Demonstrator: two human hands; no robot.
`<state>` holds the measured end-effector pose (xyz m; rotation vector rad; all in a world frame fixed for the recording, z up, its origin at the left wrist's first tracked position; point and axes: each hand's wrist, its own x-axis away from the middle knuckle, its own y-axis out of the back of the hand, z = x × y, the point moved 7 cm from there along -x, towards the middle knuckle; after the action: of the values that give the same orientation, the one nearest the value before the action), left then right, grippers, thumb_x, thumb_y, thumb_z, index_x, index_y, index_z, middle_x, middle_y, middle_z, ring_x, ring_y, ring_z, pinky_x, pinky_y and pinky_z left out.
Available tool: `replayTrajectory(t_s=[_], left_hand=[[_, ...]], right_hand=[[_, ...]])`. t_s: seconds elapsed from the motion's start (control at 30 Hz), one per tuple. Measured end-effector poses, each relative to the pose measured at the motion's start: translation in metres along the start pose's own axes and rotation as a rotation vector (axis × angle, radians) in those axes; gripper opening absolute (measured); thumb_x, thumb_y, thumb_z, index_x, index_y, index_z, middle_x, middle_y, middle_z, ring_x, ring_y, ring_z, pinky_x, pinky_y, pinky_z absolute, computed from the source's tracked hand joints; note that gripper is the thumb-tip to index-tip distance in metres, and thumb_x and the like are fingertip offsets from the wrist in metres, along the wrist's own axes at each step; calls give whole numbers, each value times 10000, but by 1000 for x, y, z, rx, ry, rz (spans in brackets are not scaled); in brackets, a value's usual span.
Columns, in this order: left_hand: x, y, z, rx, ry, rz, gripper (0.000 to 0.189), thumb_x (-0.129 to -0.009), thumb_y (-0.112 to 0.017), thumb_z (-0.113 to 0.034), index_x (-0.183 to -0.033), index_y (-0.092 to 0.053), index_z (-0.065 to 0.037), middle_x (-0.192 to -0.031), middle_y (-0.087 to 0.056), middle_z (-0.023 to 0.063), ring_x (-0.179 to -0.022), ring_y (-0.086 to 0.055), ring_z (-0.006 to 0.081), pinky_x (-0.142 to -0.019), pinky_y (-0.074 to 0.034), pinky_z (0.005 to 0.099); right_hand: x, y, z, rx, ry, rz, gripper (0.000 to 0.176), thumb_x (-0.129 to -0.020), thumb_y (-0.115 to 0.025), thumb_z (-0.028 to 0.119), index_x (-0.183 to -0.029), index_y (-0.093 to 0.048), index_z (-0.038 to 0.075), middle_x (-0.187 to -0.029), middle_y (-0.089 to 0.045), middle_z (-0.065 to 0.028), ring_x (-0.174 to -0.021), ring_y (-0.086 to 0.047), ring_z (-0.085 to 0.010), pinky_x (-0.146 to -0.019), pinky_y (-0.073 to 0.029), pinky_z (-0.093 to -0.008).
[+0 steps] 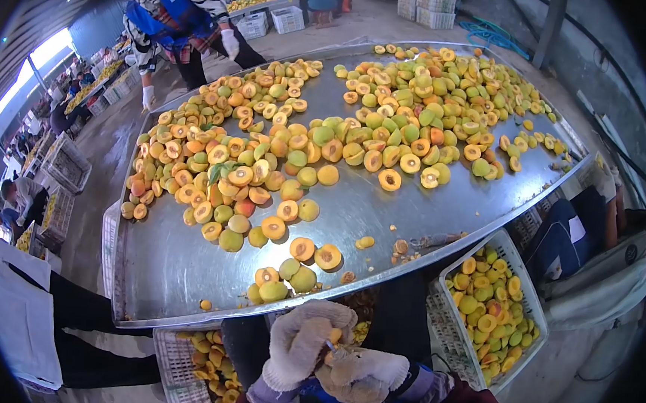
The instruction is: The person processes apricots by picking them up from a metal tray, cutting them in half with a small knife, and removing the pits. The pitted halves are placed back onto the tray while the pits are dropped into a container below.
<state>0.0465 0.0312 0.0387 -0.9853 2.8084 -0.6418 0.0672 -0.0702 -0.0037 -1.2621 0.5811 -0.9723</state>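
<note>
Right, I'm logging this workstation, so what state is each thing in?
Left hand: gloved, fingers curled, grip partly hidden
Right hand: gloved, fingers curled, grip partly hidden
Fruit: heaped, many halved, some with pits showing
Table: shiny, scraps near the edge
Right crate: upright, well filled with fruit
Left crate: holding fruit, partly hidden
Hose: loosely coiled on the floor

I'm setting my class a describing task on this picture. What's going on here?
The wearer's gloved left hand and right hand are close together by the table's near edge, a small orange piece showing between them; which hand grips it is unclear. Fruit, much of it halved, lies across the metal table. A left crate and right crate hold more. Another person stands across the table.
</note>
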Motion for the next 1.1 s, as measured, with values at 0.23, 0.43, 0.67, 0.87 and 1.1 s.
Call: replayTrajectory(t_s=[0.23,0.43,0.67,0.87,1.1], left_hand=[[-8,-1,-27,-756,-478,154,189,-859,-639,-130,-1006,-686,-21,-939,-692,129,-827,-688,249,-737,-533,321],[5,7,4,-126,-314,38,360,-951,-557,-338,-1015,-631,8,-944,-674,166,-779,-667,248,-694,-540,344],[-2,16,36,316,74,-141,506,-1007,-427,-461,-1021,-579,21,-995,-651,178,-779,-646,222,-662,-535,314],[-9,6,48,1001,312,-138,434,-1013,-436,-431,-1029,-551,-12,-931,-626,133,-744,-633,214,-585,-496,291],[59,159,-18,-418,-181,-931,301,-996,-488,-307,-950,-627,-44,-791,-613,55,-610,-621,143,-464,-447,252]], right_hand=[[-3,15,-5,123,21,-56,241,-924,-620,268,-1016,-598,46,-886,-594,-1,-806,-572,-91,-738,-475,-213],[-2,6,-11,-8,-29,-45,261,-927,-622,286,-1050,-599,56,-892,-595,10,-778,-570,-66,-708,-470,-198],[-6,15,-4,108,30,-71,242,-922,-628,271,-1022,-604,52,-903,-601,8,-797,-566,-50,-714,-461,-186],[-3,25,5,186,109,-52,282,-907,-643,172,-1134,-593,12,-1001,-635,-35,-930,-601,-102,-835,-495,-243],[20,49,22,353,89,-350,277,-920,-626,148,-1156,-597,5,-992,-644,-34,-909,-613,-111,-827,-505,-255]])
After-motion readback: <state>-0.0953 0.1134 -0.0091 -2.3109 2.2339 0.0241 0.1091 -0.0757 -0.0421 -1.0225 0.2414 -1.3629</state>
